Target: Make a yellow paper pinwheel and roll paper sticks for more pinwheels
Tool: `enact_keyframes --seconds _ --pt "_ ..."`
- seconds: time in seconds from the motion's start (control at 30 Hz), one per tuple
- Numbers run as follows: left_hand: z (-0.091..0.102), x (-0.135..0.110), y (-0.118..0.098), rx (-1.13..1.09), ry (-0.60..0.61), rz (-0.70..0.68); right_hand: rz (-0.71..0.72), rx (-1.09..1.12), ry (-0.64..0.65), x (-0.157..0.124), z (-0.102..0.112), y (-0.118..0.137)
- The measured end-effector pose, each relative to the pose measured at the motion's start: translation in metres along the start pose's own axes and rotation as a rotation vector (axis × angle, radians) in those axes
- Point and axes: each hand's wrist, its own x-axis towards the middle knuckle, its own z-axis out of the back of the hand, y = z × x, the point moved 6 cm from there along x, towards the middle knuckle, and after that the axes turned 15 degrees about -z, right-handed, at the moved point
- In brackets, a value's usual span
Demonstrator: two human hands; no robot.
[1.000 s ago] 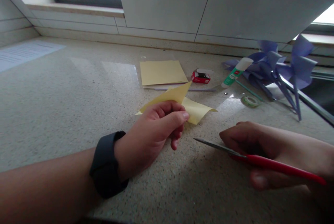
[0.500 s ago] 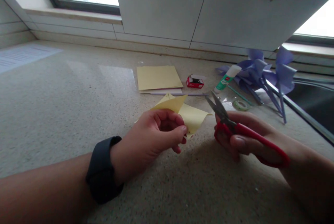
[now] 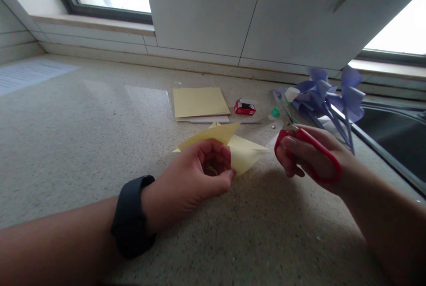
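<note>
a folded yellow paper (image 3: 244, 152) is pinched in the left hand (image 3: 196, 179), just above the speckled bench (image 3: 83, 135). red-handled scissors (image 3: 299, 144) are gripped in the right hand (image 3: 309, 152), blades pointed up and away, just beside the paper. a yellow paper stack (image 3: 199, 101) and purple pinwheels (image 3: 329, 95) are seen further back.

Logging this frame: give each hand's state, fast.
Left hand: closed on the folded yellow paper.
Right hand: closed around the red scissors, blades open.
</note>
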Motion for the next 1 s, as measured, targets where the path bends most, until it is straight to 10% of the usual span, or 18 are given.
enact_keyframes --seconds 0.4,0.63,1.0 --pt "-0.007 -0.001 -0.006 0.027 0.065 -0.047 -0.187 -0.136 -0.343 0.012 0.021 -0.022" --pt "-0.009 -0.002 -0.006 0.055 0.151 -0.066 -0.213 0.027 -0.101 0.008 0.003 -0.012" --pt "-0.009 -0.006 -0.003 -0.114 0.169 -0.035 -0.072 0.133 -0.142 0.007 0.007 -0.012"
